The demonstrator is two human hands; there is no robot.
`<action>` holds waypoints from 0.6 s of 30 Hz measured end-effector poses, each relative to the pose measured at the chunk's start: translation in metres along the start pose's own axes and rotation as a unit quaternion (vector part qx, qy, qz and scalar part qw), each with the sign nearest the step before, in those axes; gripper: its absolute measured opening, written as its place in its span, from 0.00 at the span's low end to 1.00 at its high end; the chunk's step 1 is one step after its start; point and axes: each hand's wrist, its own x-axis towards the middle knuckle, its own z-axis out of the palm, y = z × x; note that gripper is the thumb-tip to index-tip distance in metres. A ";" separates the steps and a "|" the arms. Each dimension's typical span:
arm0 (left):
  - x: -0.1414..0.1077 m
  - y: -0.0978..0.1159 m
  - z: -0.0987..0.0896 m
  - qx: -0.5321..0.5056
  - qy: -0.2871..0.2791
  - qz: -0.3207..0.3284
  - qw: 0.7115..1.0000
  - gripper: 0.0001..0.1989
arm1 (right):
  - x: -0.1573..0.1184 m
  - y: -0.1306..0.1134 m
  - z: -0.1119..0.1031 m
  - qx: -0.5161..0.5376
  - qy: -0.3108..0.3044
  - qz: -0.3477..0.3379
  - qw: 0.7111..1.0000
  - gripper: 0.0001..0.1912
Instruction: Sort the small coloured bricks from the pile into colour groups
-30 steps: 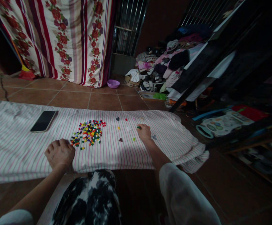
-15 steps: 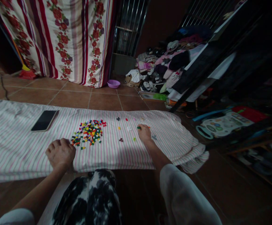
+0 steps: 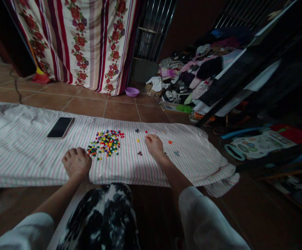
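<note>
Reaching over the cloth-covered desk point(image 3: 205, 156), the right hand point(image 3: 154, 144) was low among small coloured pieces, its fingers drawn narrowly together; whether they gripped anything could not be told. The left hand point(image 3: 77, 162) rested knuckles up on the cloth, fingers curled, just beside the near left edge of a pile of blocks point(image 3: 106, 143); what lay under its palm was hidden.

Printing showed in a few places, none of it legible: a white garment point(image 3: 157, 83) on the floor bore a dark motif too small to make out, and a printed board point(image 3: 264, 143) at the right carried round, coloured markings too blurred to read. The phone point(image 3: 60, 127), lying left of the pile, showed a dark screen with a pale edge.

The blocks were tiny, in red, yellow, green, orange, white and dark tones, heaped loosely with some strays at the rim. Right of the pile, separate pieces lay spread about: a dark cross-shaped piece point(image 3: 137, 130), a red piece point(image 3: 146, 132), a yellow piece point(image 3: 138, 140) and a dark brown cluster point(image 3: 139, 153). Beyond the right hand's wrist side sat an orange piece point(image 3: 170, 142) and a grey cross-like piece point(image 3: 176, 153). Pink and grey stripes ran across the white cloth beneath them.
</note>
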 end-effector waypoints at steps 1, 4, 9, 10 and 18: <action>0.000 0.000 0.000 0.000 0.003 0.001 1.000 0.19 | 0.000 -0.010 0.002 0.009 -0.010 -0.012 1.000 0.11; 0.000 -0.001 0.001 0.000 0.011 0.008 1.000 0.18 | -0.003 -0.038 0.007 0.032 -0.044 -0.041 0.998 0.10; 0.001 -0.002 0.002 -0.009 0.006 0.009 1.000 0.17 | -0.008 -0.077 0.021 0.048 -0.106 -0.067 0.991 0.10; 0.001 -0.002 0.001 -0.012 0.004 0.007 1.000 0.17 | -0.008 -0.082 0.024 0.050 -0.112 -0.078 0.989 0.10; 0.002 -0.001 0.001 -0.018 0.013 0.011 1.000 0.18 | -0.006 -0.119 0.048 0.095 -0.139 -0.207 0.964 0.10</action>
